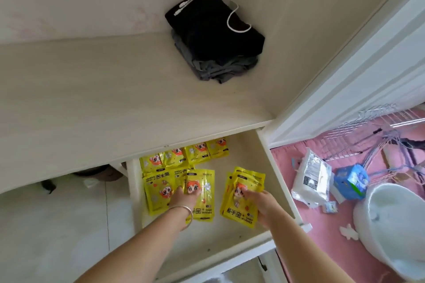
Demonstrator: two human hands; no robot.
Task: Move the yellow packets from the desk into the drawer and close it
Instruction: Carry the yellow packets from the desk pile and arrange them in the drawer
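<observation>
The drawer (277, 163) under the pale desk top (103, 103) stands pulled out. Several yellow hand-warmer packets (184, 156) lie in rows along its back and left side. My left hand (184, 197), a bangle on its wrist, rests on a packet (202, 190) in the drawer's middle, fingers spread flat. My right hand (262, 204) grips a small stack of yellow packets (241, 193) at its right edge, just above the drawer floor. No yellow packet shows on the desk top.
A folded pile of dark clothes (213, 39) with a white cable sits in the desk's back corner. To the right lie a pink mat (287, 161), a white packet (310, 177), a blue box (351, 181), wire hangers and a white basin (391, 225).
</observation>
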